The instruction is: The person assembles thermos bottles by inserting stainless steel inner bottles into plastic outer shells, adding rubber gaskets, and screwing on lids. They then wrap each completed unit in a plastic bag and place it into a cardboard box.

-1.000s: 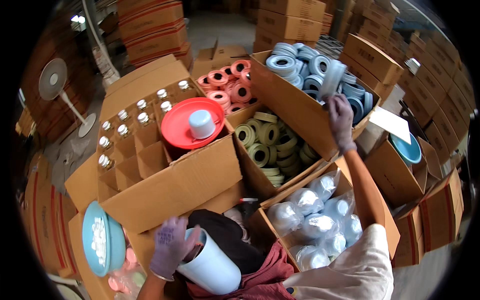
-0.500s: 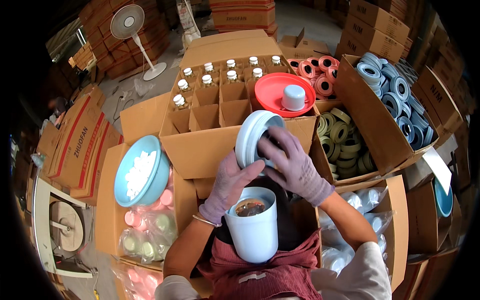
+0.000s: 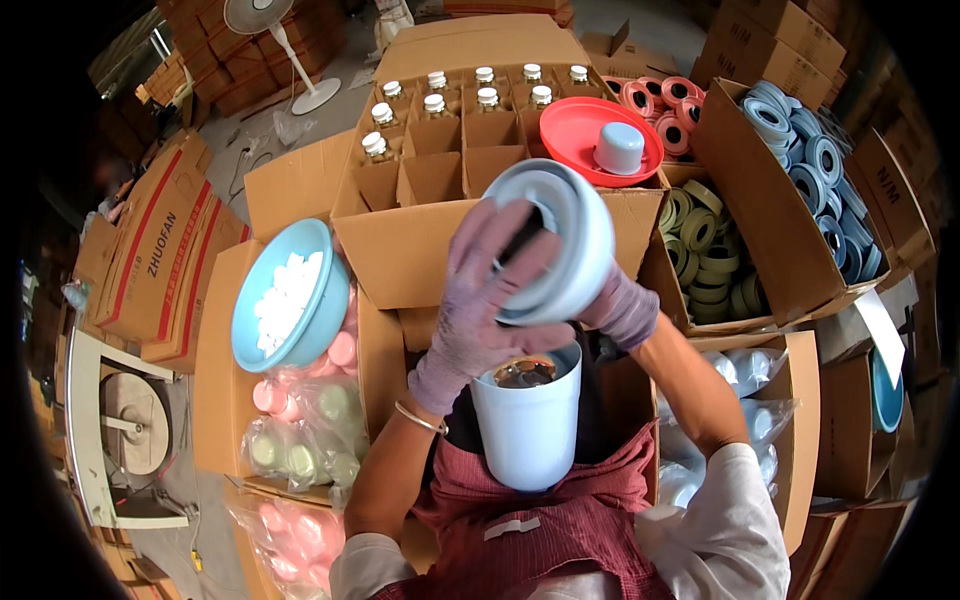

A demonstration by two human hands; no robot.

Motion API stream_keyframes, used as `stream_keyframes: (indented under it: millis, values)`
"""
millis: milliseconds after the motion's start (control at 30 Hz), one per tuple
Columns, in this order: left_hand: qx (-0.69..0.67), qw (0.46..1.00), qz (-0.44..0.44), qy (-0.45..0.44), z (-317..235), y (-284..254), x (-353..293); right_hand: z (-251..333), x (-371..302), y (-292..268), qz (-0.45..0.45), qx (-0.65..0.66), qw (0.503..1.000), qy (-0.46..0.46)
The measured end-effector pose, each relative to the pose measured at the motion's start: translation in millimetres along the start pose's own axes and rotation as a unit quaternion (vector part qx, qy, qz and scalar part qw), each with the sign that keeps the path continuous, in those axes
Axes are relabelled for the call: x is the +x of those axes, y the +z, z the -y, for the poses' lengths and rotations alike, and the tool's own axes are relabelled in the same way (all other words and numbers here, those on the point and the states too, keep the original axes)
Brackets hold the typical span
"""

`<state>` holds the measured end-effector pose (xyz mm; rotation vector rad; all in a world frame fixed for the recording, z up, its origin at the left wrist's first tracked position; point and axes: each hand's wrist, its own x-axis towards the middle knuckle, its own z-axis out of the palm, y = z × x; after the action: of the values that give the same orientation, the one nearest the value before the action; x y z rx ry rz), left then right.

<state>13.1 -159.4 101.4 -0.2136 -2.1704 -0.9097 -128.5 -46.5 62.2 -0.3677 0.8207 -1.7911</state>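
Note:
A light blue ring-shaped lid (image 3: pixel 575 245) with a dark centre is tilted up above a light blue canister (image 3: pixel 527 430). My left hand (image 3: pixel 480 300), gloved in pale purple, grips it with long fingers across its face and the thumb beneath. From the right side my gloved right hand (image 3: pixel 622 308) holds the lid; its fingertips are hidden behind it. The canister stands upright at my lap, its mouth uncovered, with something shiny and glassy (image 3: pixel 524 372) inside.
Beyond my hands, a divided carton (image 3: pixel 500 235) holds white-capped bottles and a red basin (image 3: pixel 570 125) bearing a light blue cup (image 3: pixel 620 148). Left is a blue bowl (image 3: pixel 330 330) of white pieces. On the right are boxes of green rings (image 3: pixel 705 225) and blue rings (image 3: pixel 825 160).
The lid has turned its face toward my left hand and moved right. My right hand has gone from its inner face to its right side; my left fingers now lie across the face.

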Motion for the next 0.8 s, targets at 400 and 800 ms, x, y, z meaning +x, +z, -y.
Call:
stream_keyframes:
  millis: [400, 800]
  values:
    - [-0.183, 0.948, 0.256, -0.043, 46.5, -24.9, -62.0, -20.8, -53.9, -30.6, -0.017, -0.415, 0.9, -0.137]
    - [-0.026, 0.959, 0.248, -0.135, -14.0, -6.6, -79.4, -70.9, -28.3, -70.4, 0.16, -0.22, 0.96, -0.071]
